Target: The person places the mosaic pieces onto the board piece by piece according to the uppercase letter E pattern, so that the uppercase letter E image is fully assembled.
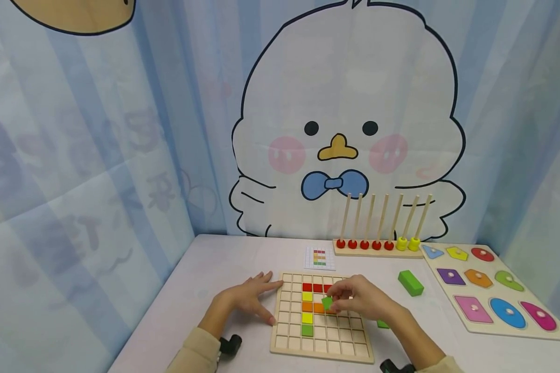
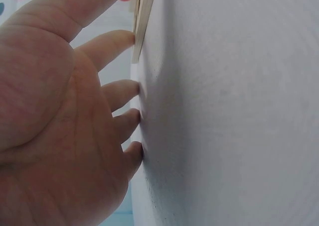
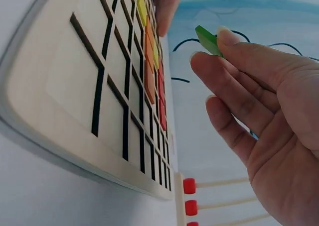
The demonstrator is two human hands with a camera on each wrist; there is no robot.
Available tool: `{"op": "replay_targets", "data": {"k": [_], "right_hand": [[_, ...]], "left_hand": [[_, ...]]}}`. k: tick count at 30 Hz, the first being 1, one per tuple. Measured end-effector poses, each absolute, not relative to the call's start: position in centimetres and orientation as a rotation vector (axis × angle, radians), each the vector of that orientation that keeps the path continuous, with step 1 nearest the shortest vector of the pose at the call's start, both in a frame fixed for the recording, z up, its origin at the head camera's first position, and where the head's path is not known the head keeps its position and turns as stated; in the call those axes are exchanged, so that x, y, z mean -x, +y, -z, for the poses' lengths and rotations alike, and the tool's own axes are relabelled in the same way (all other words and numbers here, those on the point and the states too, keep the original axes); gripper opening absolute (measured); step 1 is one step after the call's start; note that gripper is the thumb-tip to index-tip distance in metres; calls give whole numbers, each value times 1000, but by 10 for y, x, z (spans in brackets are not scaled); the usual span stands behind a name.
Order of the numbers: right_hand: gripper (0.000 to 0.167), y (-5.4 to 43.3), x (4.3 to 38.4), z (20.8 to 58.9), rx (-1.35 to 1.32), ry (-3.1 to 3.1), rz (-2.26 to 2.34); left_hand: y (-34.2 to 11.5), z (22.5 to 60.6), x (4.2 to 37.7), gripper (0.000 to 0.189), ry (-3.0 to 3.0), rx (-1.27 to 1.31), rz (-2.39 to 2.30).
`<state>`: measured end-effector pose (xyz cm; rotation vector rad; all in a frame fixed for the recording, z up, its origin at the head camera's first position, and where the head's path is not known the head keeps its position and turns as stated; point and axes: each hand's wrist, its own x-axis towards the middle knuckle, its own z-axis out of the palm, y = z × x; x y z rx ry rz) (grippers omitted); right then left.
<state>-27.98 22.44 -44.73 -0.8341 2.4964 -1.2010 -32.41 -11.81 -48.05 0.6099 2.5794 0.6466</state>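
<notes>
A wooden grid board lies on the table with colored square tiles in some cells. Red tiles form its upper row, with a yellow tile, orange tiles, another yellow tile and a green tile below. My right hand pinches a loose green tile between thumb and finger, held above the board. My left hand has its fingers spread, touching the board's left edge, other fingertips resting on the table.
A small pattern card lies behind the board. Farther back stands a peg rack with red and yellow beads. To the right are a green block and a shape puzzle board. A green piece shows partly beside my right forearm.
</notes>
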Motion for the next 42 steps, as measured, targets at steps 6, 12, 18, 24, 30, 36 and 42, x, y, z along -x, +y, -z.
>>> {"op": "replay_targets", "data": {"k": [6, 12, 18, 24, 30, 36, 42], "right_hand": [[20, 224, 275, 452, 937, 2555, 1202], [21, 223, 274, 457, 1004, 2622, 1164], [18, 220, 272, 460, 1022, 2619, 1126], [15, 218, 270, 460, 996, 2657, 1049], [16, 215, 269, 460, 1001, 2628, 1039], [17, 208, 266, 462, 1019, 2580, 1017], [15, 205, 263, 463, 984, 2527, 1000]], "left_hand": [[-119, 481, 324, 98, 2585, -615, -637], [-118, 479, 324, 98, 2585, -613, -634], [-118, 479, 323, 98, 2592, -609, -628], [-116, 478, 322, 98, 2596, -607, -622], [-117, 477, 322, 98, 2598, -607, -624], [-117, 479, 323, 98, 2594, -607, -634], [-117, 478, 323, 98, 2593, -608, -630]]}}
